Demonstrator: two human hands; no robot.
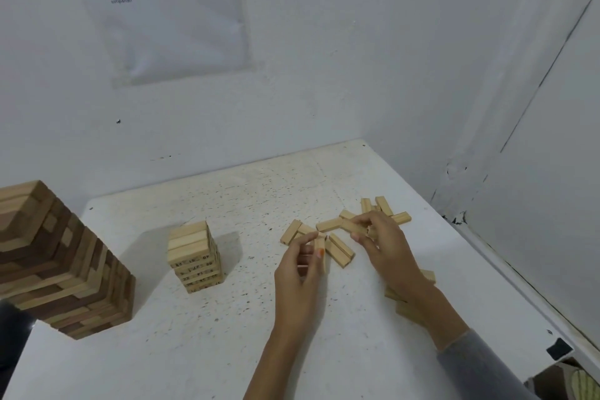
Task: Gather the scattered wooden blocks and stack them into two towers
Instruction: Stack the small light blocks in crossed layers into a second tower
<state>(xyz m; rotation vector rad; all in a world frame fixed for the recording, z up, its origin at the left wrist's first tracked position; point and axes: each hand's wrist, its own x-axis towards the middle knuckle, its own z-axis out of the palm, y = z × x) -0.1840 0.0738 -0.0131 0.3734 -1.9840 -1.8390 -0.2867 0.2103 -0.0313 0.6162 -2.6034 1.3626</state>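
White speckled table (227, 334) in a corner of white walls, printed sheet (168, 10) taped up behind. Left hand (300, 265) pinches one pale wooden block (319, 252) between thumb and curled fingers, while right hand (384, 245) curls its fingers round a second pale block (350, 227), both over the scattered pale wooden blocks (339, 252) at mid-right. Short tower of pale numbered blocks (194, 256) stands left of the hands, well apart, and tall tower of mixed brown blocks (58, 263) sits at the far left edge.

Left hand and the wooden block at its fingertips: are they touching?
Touching. The head view shows the left hand pinching the wooden block, with thumb and fingers curled round it.
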